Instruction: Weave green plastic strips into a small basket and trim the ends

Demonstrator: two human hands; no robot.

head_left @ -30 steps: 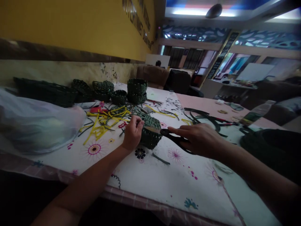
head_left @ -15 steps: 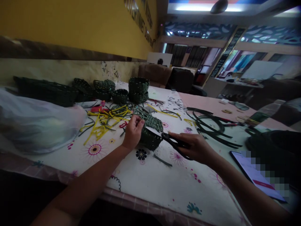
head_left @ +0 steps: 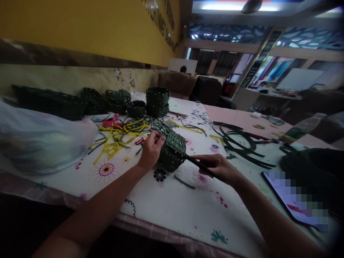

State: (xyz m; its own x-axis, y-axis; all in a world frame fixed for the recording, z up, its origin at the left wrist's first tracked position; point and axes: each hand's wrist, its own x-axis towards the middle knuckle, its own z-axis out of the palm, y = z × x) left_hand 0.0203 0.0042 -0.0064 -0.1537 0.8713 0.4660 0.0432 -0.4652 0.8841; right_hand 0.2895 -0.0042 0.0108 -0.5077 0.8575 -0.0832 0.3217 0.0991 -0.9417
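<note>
A small dark green woven basket point(head_left: 172, 160) lies tipped on its side on the flowered tablecloth. My left hand point(head_left: 151, 150) pinches its left edge, with thumb and fingers closed. My right hand point(head_left: 220, 167) is closed on the black handles of a pair of scissors point(head_left: 198, 163). The scissors are turned edge-on, and their blades reach left against the side of the basket. Whether the blades are apart cannot be made out. One cut green strip point(head_left: 184, 182) rests on the cloth just in front of the basket.
Yellow and green strips point(head_left: 109, 145) are heaped left of the basket, beside a white plastic bag point(head_left: 45, 139). Several woven baskets point(head_left: 158, 98) stand along the back. To the right are coiled dark strips point(head_left: 242, 143), a plastic bottle point(head_left: 306, 127) and a tablet-like device point(head_left: 290, 200).
The scissors have rotated in my right hand, so the broad shiny blade and handle loops now show edge-on. My left hand and the basket have stayed nearly in place.
</note>
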